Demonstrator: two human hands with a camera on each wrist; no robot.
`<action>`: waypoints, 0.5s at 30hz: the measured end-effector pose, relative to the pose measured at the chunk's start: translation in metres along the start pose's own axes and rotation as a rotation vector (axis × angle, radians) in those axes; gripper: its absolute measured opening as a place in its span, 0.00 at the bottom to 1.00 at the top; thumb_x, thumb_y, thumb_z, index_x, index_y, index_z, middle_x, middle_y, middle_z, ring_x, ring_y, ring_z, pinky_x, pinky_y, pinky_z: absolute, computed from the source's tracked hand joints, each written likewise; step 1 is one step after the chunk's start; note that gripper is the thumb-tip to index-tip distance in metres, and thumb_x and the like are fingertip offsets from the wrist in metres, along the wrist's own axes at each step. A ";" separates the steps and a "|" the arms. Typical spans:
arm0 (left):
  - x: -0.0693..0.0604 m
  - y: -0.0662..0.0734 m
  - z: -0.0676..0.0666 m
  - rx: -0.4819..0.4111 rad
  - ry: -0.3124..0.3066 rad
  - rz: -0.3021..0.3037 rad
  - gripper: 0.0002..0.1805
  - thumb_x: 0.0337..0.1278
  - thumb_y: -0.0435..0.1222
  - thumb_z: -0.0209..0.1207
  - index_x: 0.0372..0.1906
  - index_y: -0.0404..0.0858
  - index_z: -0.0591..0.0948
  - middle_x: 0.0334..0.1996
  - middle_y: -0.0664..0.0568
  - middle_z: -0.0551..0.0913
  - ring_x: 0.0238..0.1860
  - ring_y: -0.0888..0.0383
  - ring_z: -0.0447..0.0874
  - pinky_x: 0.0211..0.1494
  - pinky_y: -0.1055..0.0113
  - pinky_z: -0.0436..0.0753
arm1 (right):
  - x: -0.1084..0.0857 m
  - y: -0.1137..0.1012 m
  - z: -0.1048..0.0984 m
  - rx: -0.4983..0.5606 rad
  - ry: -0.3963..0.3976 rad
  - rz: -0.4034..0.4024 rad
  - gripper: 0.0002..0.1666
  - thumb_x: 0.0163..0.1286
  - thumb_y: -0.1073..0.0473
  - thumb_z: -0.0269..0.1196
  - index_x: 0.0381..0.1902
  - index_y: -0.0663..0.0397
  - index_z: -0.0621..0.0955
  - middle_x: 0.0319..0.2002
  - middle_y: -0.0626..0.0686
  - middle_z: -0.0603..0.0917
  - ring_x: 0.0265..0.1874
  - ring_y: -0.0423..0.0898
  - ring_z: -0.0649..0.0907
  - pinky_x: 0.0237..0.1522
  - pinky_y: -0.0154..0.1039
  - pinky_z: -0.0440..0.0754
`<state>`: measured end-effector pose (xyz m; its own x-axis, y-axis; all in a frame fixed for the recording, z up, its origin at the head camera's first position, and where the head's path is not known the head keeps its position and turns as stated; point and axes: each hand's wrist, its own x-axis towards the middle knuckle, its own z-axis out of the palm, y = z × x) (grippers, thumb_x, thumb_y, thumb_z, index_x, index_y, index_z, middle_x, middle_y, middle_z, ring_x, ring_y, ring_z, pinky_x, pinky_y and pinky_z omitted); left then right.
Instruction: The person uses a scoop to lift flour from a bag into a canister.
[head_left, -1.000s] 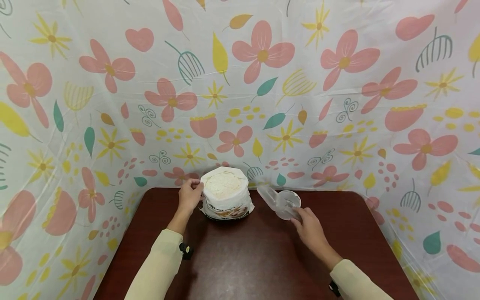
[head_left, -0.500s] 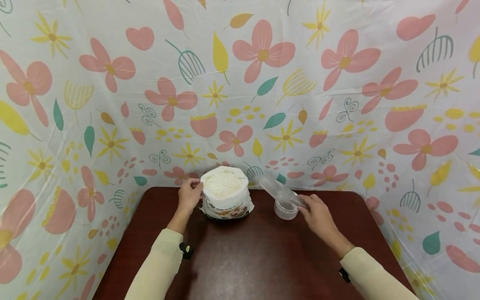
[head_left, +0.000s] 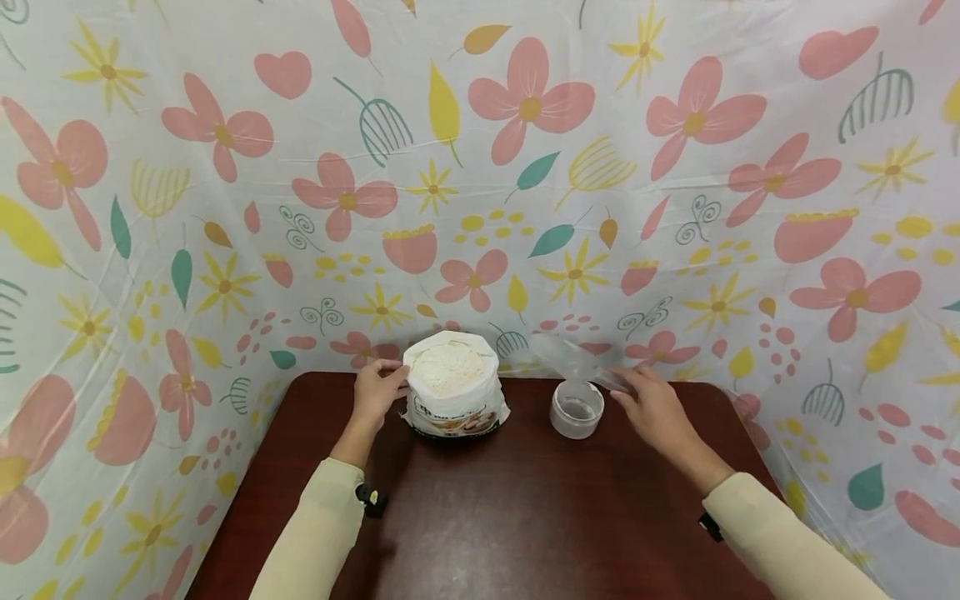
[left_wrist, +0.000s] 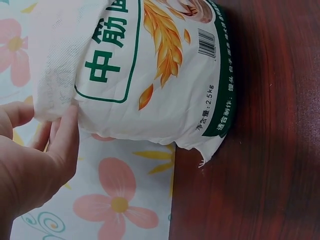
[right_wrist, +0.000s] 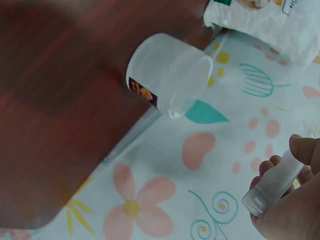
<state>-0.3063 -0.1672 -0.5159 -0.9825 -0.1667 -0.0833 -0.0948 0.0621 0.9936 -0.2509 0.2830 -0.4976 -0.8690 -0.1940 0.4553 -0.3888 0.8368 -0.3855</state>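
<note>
At the back left of the table stands a white flour bag point(head_left: 459, 410), its top folded down and pale flour point(head_left: 452, 368) showing inside. My left hand point(head_left: 377, 392) pinches the bag's folded rim from the left; thumb and fingers lie on either side of that rim in the left wrist view. My right hand point(head_left: 660, 417) grips the handle of a translucent plastic scoop point(head_left: 568, 358), raised above and behind a small clear round tub point(head_left: 576, 423). The scoop handle point(right_wrist: 276, 184) runs across the fingers in the right wrist view. Whether the scoop bowl holds flour is too blurred to tell.
The dark red-brown table point(head_left: 480, 525) has rounded back corners. A flower-print sheet point(head_left: 480, 167) hangs close behind its back edge and along both sides. The open tub carries a small dark label point(right_wrist: 143, 91).
My right hand has lifted the scoop away from the tub, up and to the right, leaving the tub in view on the table. My left hand stays at the flour bag's rim.
</note>
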 end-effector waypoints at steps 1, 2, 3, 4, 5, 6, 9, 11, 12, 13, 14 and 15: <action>0.000 0.000 0.000 -0.013 0.000 -0.004 0.18 0.71 0.35 0.63 0.56 0.25 0.80 0.46 0.36 0.81 0.40 0.52 0.90 0.58 0.47 0.89 | 0.002 0.000 -0.002 -0.005 -0.001 -0.005 0.21 0.67 0.67 0.71 0.58 0.61 0.83 0.41 0.59 0.82 0.31 0.50 0.78 0.33 0.48 0.79; -0.001 0.000 -0.001 -0.023 -0.001 -0.007 0.18 0.70 0.35 0.63 0.55 0.25 0.80 0.45 0.36 0.81 0.40 0.52 0.90 0.59 0.47 0.89 | 0.004 0.000 -0.004 -0.006 0.001 -0.010 0.21 0.68 0.67 0.70 0.58 0.61 0.83 0.41 0.59 0.83 0.32 0.50 0.78 0.34 0.48 0.79; 0.000 0.000 -0.001 -0.033 0.000 -0.011 0.17 0.70 0.34 0.64 0.55 0.25 0.80 0.45 0.36 0.82 0.39 0.53 0.90 0.59 0.47 0.89 | 0.006 0.000 -0.006 -0.006 0.001 -0.015 0.20 0.68 0.67 0.70 0.58 0.61 0.83 0.42 0.59 0.82 0.32 0.51 0.78 0.34 0.48 0.79; 0.000 0.000 -0.001 -0.041 0.000 -0.014 0.17 0.70 0.34 0.64 0.54 0.25 0.81 0.45 0.37 0.82 0.39 0.52 0.90 0.59 0.47 0.89 | 0.007 0.000 -0.008 -0.005 0.001 -0.019 0.20 0.68 0.66 0.70 0.58 0.62 0.83 0.44 0.59 0.82 0.33 0.51 0.79 0.35 0.49 0.80; 0.000 0.000 -0.001 -0.045 0.003 -0.016 0.16 0.70 0.34 0.64 0.53 0.24 0.81 0.44 0.37 0.82 0.39 0.52 0.90 0.59 0.47 0.89 | 0.009 0.000 -0.010 -0.004 -0.001 -0.022 0.20 0.69 0.66 0.69 0.58 0.61 0.83 0.45 0.59 0.82 0.34 0.52 0.79 0.36 0.50 0.80; 0.000 0.000 -0.001 -0.048 0.007 -0.018 0.16 0.69 0.33 0.64 0.52 0.25 0.81 0.44 0.36 0.82 0.39 0.52 0.90 0.58 0.47 0.89 | 0.011 0.000 -0.012 -0.001 -0.005 -0.021 0.20 0.69 0.66 0.69 0.58 0.61 0.83 0.46 0.60 0.82 0.35 0.53 0.80 0.37 0.52 0.81; 0.001 -0.001 0.000 -0.064 0.012 -0.027 0.15 0.69 0.32 0.64 0.52 0.24 0.81 0.46 0.34 0.82 0.40 0.51 0.90 0.58 0.48 0.89 | 0.017 0.000 -0.018 0.006 -0.008 -0.035 0.19 0.69 0.67 0.69 0.57 0.62 0.83 0.50 0.62 0.81 0.41 0.58 0.82 0.42 0.57 0.83; 0.001 -0.002 0.000 -0.078 0.013 -0.038 0.14 0.69 0.32 0.63 0.51 0.24 0.81 0.48 0.34 0.80 0.41 0.50 0.90 0.58 0.47 0.89 | 0.022 0.000 -0.022 0.002 -0.022 -0.050 0.19 0.69 0.67 0.69 0.58 0.62 0.83 0.51 0.63 0.82 0.44 0.59 0.82 0.44 0.59 0.83; 0.001 -0.002 0.000 -0.084 0.014 -0.044 0.14 0.69 0.31 0.63 0.51 0.24 0.81 0.49 0.33 0.80 0.41 0.50 0.90 0.58 0.47 0.89 | 0.025 0.000 -0.024 0.000 -0.030 -0.058 0.20 0.69 0.67 0.69 0.58 0.63 0.83 0.50 0.64 0.83 0.44 0.59 0.82 0.44 0.59 0.83; 0.001 -0.002 0.000 -0.092 0.016 -0.049 0.14 0.69 0.31 0.63 0.52 0.23 0.81 0.49 0.33 0.79 0.40 0.51 0.90 0.59 0.47 0.89 | 0.027 0.000 -0.026 -0.006 -0.038 -0.066 0.20 0.69 0.67 0.69 0.58 0.63 0.83 0.49 0.64 0.83 0.43 0.59 0.82 0.43 0.58 0.83; 0.001 -0.003 0.000 -0.096 0.017 -0.055 0.15 0.69 0.31 0.63 0.52 0.23 0.80 0.50 0.33 0.78 0.40 0.52 0.89 0.59 0.47 0.88 | 0.030 0.001 -0.028 -0.007 -0.048 -0.076 0.20 0.69 0.67 0.69 0.58 0.63 0.83 0.47 0.63 0.83 0.42 0.58 0.82 0.42 0.57 0.82; 0.001 -0.003 0.001 -0.100 0.019 -0.061 0.15 0.69 0.31 0.63 0.52 0.23 0.80 0.50 0.33 0.78 0.40 0.52 0.89 0.59 0.47 0.88 | 0.033 0.000 -0.030 -0.015 -0.058 -0.086 0.20 0.69 0.67 0.69 0.59 0.63 0.83 0.46 0.62 0.83 0.40 0.57 0.82 0.40 0.55 0.83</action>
<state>-0.3074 -0.1671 -0.5191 -0.9720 -0.1863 -0.1432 -0.1367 -0.0470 0.9895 -0.2708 0.2924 -0.4582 -0.8489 -0.2949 0.4386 -0.4587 0.8234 -0.3342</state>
